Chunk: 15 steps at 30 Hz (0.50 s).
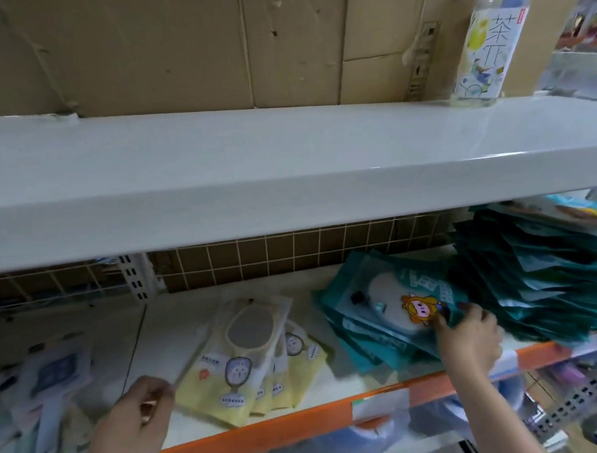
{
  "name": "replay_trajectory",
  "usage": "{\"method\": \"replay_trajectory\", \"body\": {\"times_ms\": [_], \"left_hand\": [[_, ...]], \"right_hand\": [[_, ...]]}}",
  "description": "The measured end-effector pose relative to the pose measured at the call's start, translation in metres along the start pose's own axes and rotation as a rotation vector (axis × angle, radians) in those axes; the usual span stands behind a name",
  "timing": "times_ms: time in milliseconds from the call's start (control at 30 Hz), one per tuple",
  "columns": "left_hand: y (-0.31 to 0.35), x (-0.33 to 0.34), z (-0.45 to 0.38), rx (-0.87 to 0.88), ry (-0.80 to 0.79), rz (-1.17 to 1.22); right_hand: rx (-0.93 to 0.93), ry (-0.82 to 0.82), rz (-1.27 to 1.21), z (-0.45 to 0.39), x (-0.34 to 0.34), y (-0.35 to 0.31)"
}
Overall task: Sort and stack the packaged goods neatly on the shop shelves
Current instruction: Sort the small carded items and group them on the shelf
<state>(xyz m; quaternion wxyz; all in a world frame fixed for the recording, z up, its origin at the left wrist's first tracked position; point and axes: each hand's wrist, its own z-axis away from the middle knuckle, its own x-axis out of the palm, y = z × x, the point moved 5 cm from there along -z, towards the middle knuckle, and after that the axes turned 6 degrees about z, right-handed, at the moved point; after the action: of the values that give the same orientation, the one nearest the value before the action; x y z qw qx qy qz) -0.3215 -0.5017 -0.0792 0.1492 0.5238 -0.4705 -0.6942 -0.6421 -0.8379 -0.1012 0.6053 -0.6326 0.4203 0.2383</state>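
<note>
While we are leaning toward the lower shelf (234, 433) with its orange front edge, pale blue-and-white packets (52, 381) are lying at the far left, blurred, their long sides running from the front lip toward the back. Our left hand (140, 414) is curled closed and pinching the near left corner of the top yellow packet (249, 341). Yellow packets (298, 373) are lying flat in a loose fan just right of that hand; each one's long axis is running front to back and leaning right, with the printed lower end toward us and the oval window toward the mesh back panel (292, 252). The ones underneath are peeking out to the right.

Further right, a low pile of teal packets (367, 342) is lying flat, well apart from the yellow fan, its long axis slanting from back left to front right. The topmost teal packet (396, 304) is showing a pale oval window and an orange cartoon figure. Our right hand (470, 334) is resting on that pile's near right corner, fingers bent onto the top packet; we cannot tell whether it is truly gripping or only pressing.

At the far right a much taller stack of teal packets (544, 278) is rising almost to the white upper shelf (249, 166), edges uneven. On the upper shelf a clear bottle (489, 39) is standing upright.
</note>
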Motion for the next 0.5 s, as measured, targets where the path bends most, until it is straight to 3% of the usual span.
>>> {"method": "replay_trajectory", "body": {"times_ms": [167,333,500], "left_hand": [[-0.024,-0.029,0.000,-0.011,-0.011,0.045],[-0.065,-0.081,0.005,-0.038,-0.015,0.023],[-0.118,-0.162,0.017,-0.064,0.120,0.062]], "right_hand": [[-0.267,0.085,-0.106,0.047,0.000,-0.046],[-0.392,-0.167,-0.253,0.131,0.020,-0.102],[-0.451,-0.334,-0.335,0.232,0.038,-0.154]]}}
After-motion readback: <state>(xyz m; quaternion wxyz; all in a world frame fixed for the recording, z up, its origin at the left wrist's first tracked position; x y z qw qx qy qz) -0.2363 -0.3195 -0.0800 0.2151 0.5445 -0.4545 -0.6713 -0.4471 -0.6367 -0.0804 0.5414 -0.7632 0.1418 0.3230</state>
